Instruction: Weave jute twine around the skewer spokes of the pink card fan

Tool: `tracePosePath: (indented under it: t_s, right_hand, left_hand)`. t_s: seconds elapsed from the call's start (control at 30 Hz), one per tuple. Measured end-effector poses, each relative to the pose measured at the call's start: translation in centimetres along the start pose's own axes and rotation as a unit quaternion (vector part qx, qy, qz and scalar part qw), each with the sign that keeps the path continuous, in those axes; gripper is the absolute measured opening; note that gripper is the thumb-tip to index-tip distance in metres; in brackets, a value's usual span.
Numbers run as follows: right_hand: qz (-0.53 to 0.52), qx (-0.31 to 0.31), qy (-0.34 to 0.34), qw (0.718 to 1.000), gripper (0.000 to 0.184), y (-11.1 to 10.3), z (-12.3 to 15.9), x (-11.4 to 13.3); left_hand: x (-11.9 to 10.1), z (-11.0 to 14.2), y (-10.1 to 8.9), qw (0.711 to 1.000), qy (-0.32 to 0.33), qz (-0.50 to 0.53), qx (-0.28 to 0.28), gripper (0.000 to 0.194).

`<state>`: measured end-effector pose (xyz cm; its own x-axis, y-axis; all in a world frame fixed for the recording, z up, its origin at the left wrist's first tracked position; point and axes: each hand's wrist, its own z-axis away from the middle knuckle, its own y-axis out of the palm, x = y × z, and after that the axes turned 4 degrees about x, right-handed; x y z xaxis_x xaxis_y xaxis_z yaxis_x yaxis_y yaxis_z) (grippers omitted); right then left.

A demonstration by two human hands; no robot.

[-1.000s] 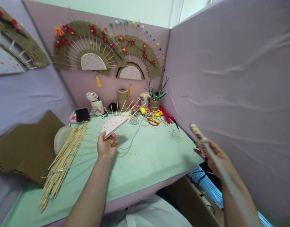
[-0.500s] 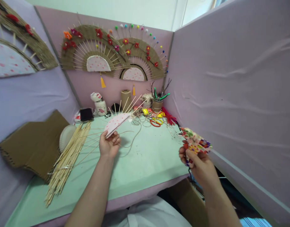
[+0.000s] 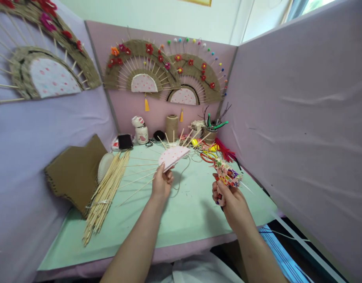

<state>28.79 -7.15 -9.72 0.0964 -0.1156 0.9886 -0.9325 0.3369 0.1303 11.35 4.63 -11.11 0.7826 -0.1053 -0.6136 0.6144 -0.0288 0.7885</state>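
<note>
My left hand (image 3: 162,182) pinches the lower edge of a small fan frame (image 3: 172,156), a white half-disc with pink dots. Thin wooden sticks fan out from its curved edge, above the table. My right hand (image 3: 232,200) is wrapped round the grip of a glue gun (image 3: 226,173) with a bright floral pattern. A pale glue stick (image 3: 246,187) juts from its rear. The gun is held up to the right of the fan frame, apart from it. Its grip is partly hidden by my fingers.
On the left lie a bundle of wooden sticks (image 3: 106,196) and a cardboard piece (image 3: 73,173). At the back stand a twine spool (image 3: 172,127), a white jar (image 3: 142,134) and a tool pot (image 3: 209,135). Scissors (image 3: 208,157) lie nearby. Finished fans (image 3: 142,51) hang on the partition.
The glue gun has come left, closer to the fan frame. Both hands keep their hold. My view has turned left, so the background sits farther right.
</note>
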Motion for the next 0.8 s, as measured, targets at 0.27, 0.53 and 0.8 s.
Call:
tracePosePath:
  t_s: [0.27,0.53,0.8]
  right_hand:
    - [0.02,0.006,0.012,1.0,0.038,1.2,-0.1,-1.2]
    - [0.065,0.033,0.01,0.997,0.037,1.2,0.1,-1.8]
    - [0.042,0.025,0.007,0.999,0.039,1.3,0.5,-1.4]
  left_hand:
    - [1.1,1.2,0.3,0.999,0.005,-0.04,-0.035,0.034]
    - [0.8,2.4,0.6,0.997,0.014,-0.072,-0.023,0.033]
    - [0.6,2.4,0.5,0.997,-0.012,-0.077,-0.006,0.036]
